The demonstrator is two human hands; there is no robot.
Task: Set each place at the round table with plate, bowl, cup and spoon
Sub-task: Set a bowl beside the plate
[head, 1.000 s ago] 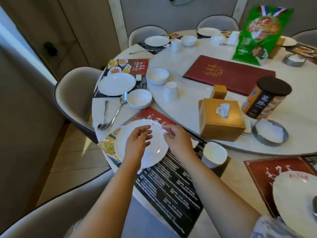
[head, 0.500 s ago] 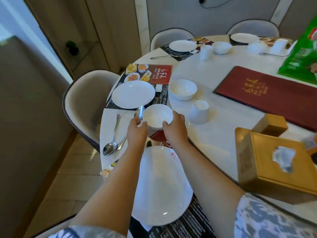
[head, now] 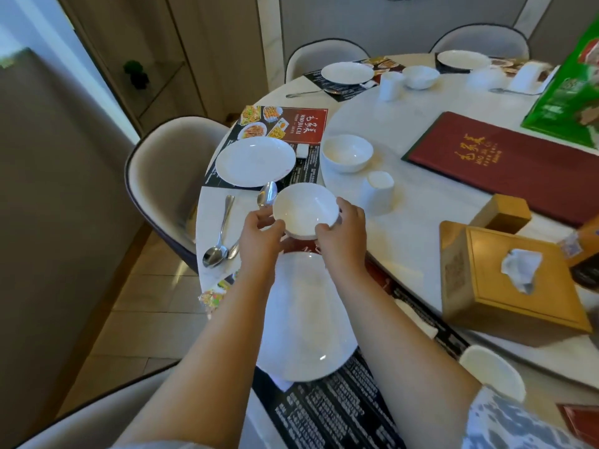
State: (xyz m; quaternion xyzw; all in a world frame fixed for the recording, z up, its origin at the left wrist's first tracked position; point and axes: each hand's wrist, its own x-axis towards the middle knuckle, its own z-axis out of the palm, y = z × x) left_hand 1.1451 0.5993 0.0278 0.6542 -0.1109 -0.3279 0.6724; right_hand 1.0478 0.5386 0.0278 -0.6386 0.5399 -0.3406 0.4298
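A small white bowl (head: 305,209) is held between both hands: the left hand (head: 259,236) is curled round its near-left wall, the right hand (head: 343,233) round its near-right wall, with the fingertips (head: 324,229) pressed against the side. The two-sided grip appears chosen so that the bowl stays level while it is positioned; whether its base is touching the tabletop (head: 214,218) or is lifted just clear of it cannot be told. It is held just beyond the far rim of the near plate (head: 304,319), which lies on a dark printed placemat (head: 337,413) in front of the person, so the bowl is judged to be meant for this place, above its plate. Just left of the bowl two spoons (head: 223,231) are laid on the bare tabletop between the two places, one spoon's bowl end touching or nearly touching the held bowl's left side; they are probably waiting to be shared out. Further out, the next place is laid with its own plate (head: 256,161) on a placemat, while a second bowl (head: 347,152) and an upturned white cup (head: 377,192) are kept on the raised turntable (head: 405,228), within reach of that seat. A wooden tissue box (head: 512,280) and a red menu (head: 505,163) are parked on the turntable, well apart from the settings. Another white cup (head: 492,372) stands near the right forearm, likely for the near place.
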